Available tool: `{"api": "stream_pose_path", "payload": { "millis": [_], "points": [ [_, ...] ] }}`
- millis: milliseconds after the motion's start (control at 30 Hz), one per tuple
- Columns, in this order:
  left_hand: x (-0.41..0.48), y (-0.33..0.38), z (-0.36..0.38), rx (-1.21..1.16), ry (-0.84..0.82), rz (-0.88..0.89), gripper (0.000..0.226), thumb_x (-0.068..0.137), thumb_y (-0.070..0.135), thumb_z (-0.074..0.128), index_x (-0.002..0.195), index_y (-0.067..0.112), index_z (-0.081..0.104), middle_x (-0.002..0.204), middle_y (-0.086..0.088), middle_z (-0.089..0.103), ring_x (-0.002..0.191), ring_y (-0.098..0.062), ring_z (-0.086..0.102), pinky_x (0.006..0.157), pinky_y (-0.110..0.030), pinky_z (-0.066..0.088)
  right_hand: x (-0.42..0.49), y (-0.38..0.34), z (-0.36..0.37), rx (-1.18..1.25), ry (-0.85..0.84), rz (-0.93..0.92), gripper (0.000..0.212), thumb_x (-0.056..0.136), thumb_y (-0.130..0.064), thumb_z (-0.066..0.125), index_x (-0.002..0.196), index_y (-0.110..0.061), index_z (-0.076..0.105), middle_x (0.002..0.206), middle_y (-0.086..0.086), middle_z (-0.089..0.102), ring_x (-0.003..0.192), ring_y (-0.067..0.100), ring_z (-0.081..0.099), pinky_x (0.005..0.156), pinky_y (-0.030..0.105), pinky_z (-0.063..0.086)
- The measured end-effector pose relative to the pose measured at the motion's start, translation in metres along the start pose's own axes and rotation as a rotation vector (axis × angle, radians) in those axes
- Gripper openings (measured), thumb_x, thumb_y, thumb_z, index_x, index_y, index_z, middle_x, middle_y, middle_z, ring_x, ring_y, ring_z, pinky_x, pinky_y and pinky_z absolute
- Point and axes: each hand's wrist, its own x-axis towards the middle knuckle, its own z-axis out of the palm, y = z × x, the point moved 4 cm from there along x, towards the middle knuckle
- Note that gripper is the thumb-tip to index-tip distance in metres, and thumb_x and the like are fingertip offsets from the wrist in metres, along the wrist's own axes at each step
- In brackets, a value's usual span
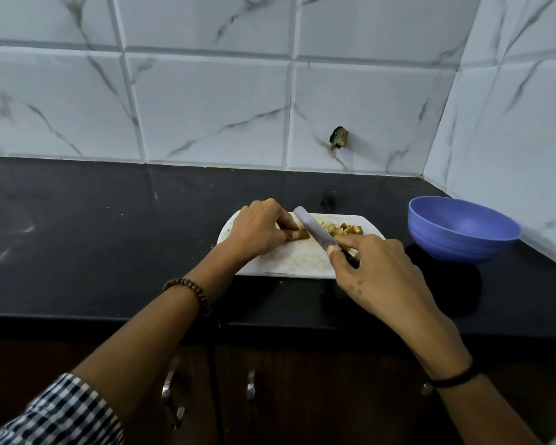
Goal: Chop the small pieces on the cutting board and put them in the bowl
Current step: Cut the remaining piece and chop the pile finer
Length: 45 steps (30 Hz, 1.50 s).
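Head view: left hand [257, 231] pinches a piece [303, 234] on the board [289, 261]; right hand [376, 271] grips the knife [315, 229], bowl [463, 231] beside.

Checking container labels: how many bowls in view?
1. The blue bowl stands on the black countertop, to the right of the white cutting board and apart from it. No other bowl shows.

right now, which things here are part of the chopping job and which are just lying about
In the job: cutting board, small pieces, knife in the right hand, left hand pinching one piece, blue bowl.
Just there: dark stub on the wall tile, cabinet handles, black counter.
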Motion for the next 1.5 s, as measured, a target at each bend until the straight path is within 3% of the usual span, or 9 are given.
{"api": "stream_pose_path", "payload": {
  "millis": [167, 333, 433, 700, 967, 1033, 1233, 1367, 1500],
  "points": [
    [0.001, -0.001, 0.001, 0.02, -0.016, -0.031, 0.02, 0.085, 0.039, 0.072, 0.099, 0.028, 0.079, 0.093, 0.011, 0.073, 0.066, -0.004, 0.049, 0.078, -0.03, 0.043, 0.005, -0.01, 0.0, -0.109, 0.011, -0.022, 0.036, 0.101, -0.046, 0.042, 0.13, -0.033, 0.058, 0.088, -0.004, 0.049, 0.067, 0.008, 0.041, 0.048, 0.02, 0.029],
    [-0.001, 0.001, 0.0, 0.055, 0.005, -0.035, 0.018, 0.087, 0.036, 0.07, 0.099, 0.026, 0.079, 0.081, 0.01, 0.062, 0.072, -0.012, 0.049, 0.075, -0.03, 0.035, 0.012, -0.014, 0.008, -0.165, 0.015, -0.029, 0.035, 0.101, -0.042, 0.039, 0.124, -0.029, 0.062, 0.103, 0.003, 0.06, 0.092, 0.025, 0.057, 0.065, 0.031, 0.036],
    [-0.002, 0.003, -0.002, 0.099, 0.031, -0.031, 0.02, 0.087, 0.039, 0.068, 0.096, 0.026, 0.08, 0.075, 0.011, 0.056, 0.071, -0.014, 0.048, 0.074, -0.029, 0.033, 0.018, -0.02, 0.013, -0.253, 0.018, -0.07, 0.034, 0.102, -0.038, 0.038, 0.125, -0.027, 0.06, 0.112, 0.001, 0.064, 0.106, 0.025, 0.058, 0.067, 0.032, 0.036],
    [-0.007, 0.008, 0.0, 0.165, 0.097, -0.067, 0.021, 0.087, 0.04, 0.066, 0.089, 0.024, 0.079, 0.097, 0.001, 0.072, 0.094, -0.024, 0.063, 0.085, -0.033, 0.037, 0.009, -0.02, 0.011, -0.358, -0.107, -0.116, 0.03, 0.104, -0.035, 0.039, 0.119, -0.021, 0.061, 0.102, 0.002, 0.056, 0.095, 0.023, 0.061, 0.067, 0.033, 0.036],
    [-0.012, 0.009, -0.001, 0.073, 0.064, -0.053, 0.017, 0.087, 0.036, 0.069, 0.093, 0.024, 0.08, 0.095, 0.006, 0.076, 0.093, -0.019, 0.066, 0.09, -0.04, 0.05, -0.015, -0.012, -0.02, -0.358, -0.204, -0.1, 0.031, 0.102, -0.041, 0.042, 0.12, -0.025, 0.062, 0.086, -0.002, 0.052, 0.081, 0.017, 0.059, 0.072, 0.037, 0.052],
    [-0.01, 0.006, 0.0, 0.041, 0.043, -0.056, 0.018, 0.086, 0.036, 0.071, 0.093, 0.023, 0.08, 0.094, 0.005, 0.076, 0.093, -0.019, 0.066, 0.088, -0.041, 0.052, -0.018, -0.01, -0.032, -0.352, -0.217, -0.103, 0.033, 0.1, -0.043, 0.045, 0.121, -0.026, 0.064, 0.083, -0.003, 0.053, 0.076, 0.015, 0.059, 0.067, 0.035, 0.052],
    [0.0, 0.004, 0.002, 0.015, 0.01, -0.026, 0.019, 0.092, 0.015, 0.065, 0.107, 0.016, 0.076, 0.107, 0.0, 0.073, 0.101, -0.021, 0.064, 0.092, -0.041, 0.052, -0.019, 0.006, -0.051, -0.191, -0.129, -0.075, 0.038, 0.097, -0.046, 0.049, 0.13, -0.034, 0.063, 0.088, -0.003, 0.064, 0.069, 0.012, 0.058, 0.06, 0.034, 0.05],
    [0.008, 0.014, 0.0, -0.02, -0.084, 0.037, 0.024, 0.094, 0.022, 0.064, 0.115, 0.019, 0.073, 0.11, -0.003, 0.071, 0.102, -0.017, 0.063, 0.088, -0.029, 0.049, -0.018, 0.017, -0.054, -0.104, -0.089, -0.005, 0.039, 0.097, -0.047, 0.048, 0.133, -0.037, 0.059, 0.11, 0.001, 0.067, 0.084, 0.014, 0.059, 0.076, 0.039, 0.055],
    [0.012, 0.018, -0.004, -0.071, -0.201, 0.013, 0.02, 0.087, 0.021, 0.073, 0.105, 0.013, 0.077, 0.101, -0.004, 0.072, 0.094, -0.017, 0.066, 0.087, -0.034, 0.056, -0.014, 0.025, -0.047, -0.069, -0.079, 0.031, 0.04, 0.096, -0.05, 0.049, 0.133, -0.038, 0.059, 0.12, 0.002, 0.064, 0.087, 0.013, 0.058, 0.081, 0.04, 0.055]
  ]
}}
